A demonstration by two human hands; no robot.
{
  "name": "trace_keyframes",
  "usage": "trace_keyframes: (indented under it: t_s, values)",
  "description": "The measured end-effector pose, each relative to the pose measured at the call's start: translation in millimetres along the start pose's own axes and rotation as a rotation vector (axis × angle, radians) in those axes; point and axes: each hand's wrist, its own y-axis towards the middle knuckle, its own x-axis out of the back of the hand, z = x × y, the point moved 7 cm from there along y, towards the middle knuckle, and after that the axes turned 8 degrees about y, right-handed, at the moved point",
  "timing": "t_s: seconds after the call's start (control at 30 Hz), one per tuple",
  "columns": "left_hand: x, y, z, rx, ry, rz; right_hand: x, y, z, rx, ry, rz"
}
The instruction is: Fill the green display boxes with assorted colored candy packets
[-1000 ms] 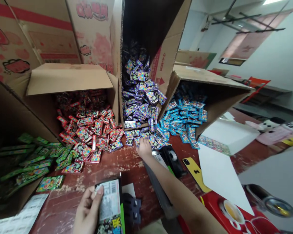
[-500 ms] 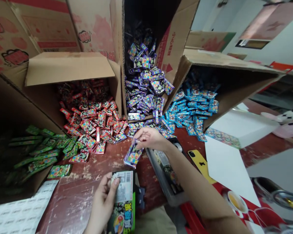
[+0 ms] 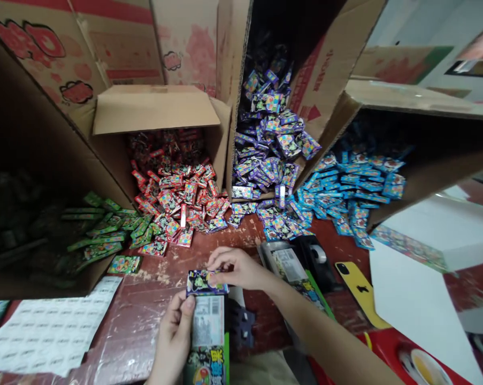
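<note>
Packet (image 3: 201,283) in purple wrap sits pinched by the right hand (image 3: 235,267) atop the tall carton (image 3: 207,331), which the left hand (image 3: 173,337) grips above the red counter (image 3: 145,315).

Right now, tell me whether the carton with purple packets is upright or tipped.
Tipped on its side: the carton opens toward the camera, purple packets spilling onto the table.
</note>
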Motion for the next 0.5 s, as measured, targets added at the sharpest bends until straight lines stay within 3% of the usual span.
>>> trace_keyframes:
  t_s: [0.13, 0.3, 0.4, 0.5]
  values:
    - [-7.0, 2.1, -10.9, -0.021, 0.000, 0.024, 1.4, -3.4, -7.3, -0.179, 0.120, -0.135]
    - [-9.9, 5.1, -20.7, -0.032, 0.029, 0.015, 9.5, -1.7, 13.8, -0.019, -0.054, -0.398]
    - [-8.0, 4.7, -14.2, -0.038, 0.015, 0.013, 8.5, -4.4, 8.8, 0.037, -0.043, -0.370]
    - [-4.9, 2.0, -8.9, -0.034, 0.013, -0.002, 9.7, -7.8, -0.2, -0.003, 0.012, -0.325]
